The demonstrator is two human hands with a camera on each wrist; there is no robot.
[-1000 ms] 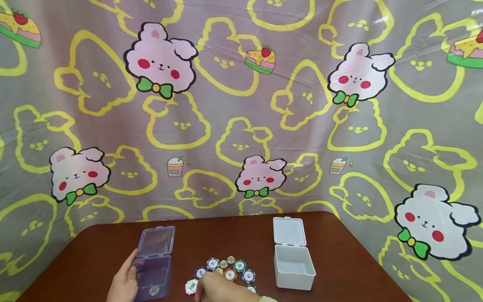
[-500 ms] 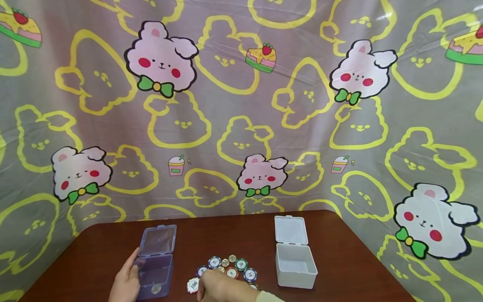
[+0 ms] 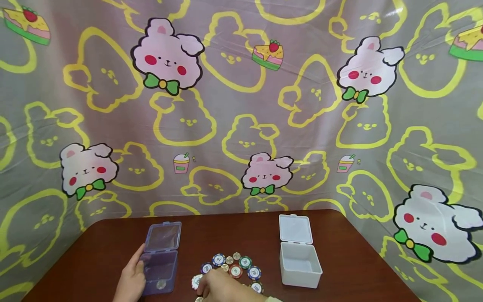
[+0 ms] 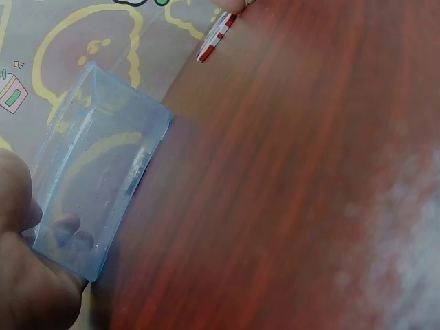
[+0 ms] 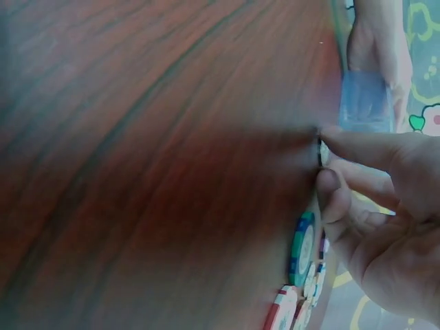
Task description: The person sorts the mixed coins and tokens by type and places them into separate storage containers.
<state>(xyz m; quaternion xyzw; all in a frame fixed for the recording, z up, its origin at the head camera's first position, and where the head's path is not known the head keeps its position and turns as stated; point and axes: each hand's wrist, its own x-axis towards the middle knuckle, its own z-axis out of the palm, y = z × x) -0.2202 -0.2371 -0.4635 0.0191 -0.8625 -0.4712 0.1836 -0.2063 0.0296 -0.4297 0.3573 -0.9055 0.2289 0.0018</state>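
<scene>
On the left of the head view, my left hand (image 3: 132, 280) grips the side of a translucent blue box (image 3: 169, 272); its lid stands open and a coin (image 3: 161, 285) lies inside. The left wrist view shows my left fingers (image 4: 67, 229) through the plastic of the box (image 4: 103, 158). In the head view my right hand (image 3: 223, 287) is low over the table, beside a white chip (image 3: 196, 282). A coin (image 3: 199, 299) shows at its fingertips. The right wrist view has my right hand (image 5: 385, 206) pinching this thin disc (image 5: 322, 152) between thumb and finger.
Several poker chips, among them a green one (image 3: 245, 262), a red one (image 3: 235, 272) and a blue one (image 3: 254, 273), lie with gold coins (image 3: 236, 256) right of centre. A white box (image 3: 301, 278) with its lid open stands to the right. Patterned cloth hangs behind the table.
The head view has shifted slightly, so the scene sits a little further right. A coin now shows below my right fingertips. My left hand stays at the blue box.
</scene>
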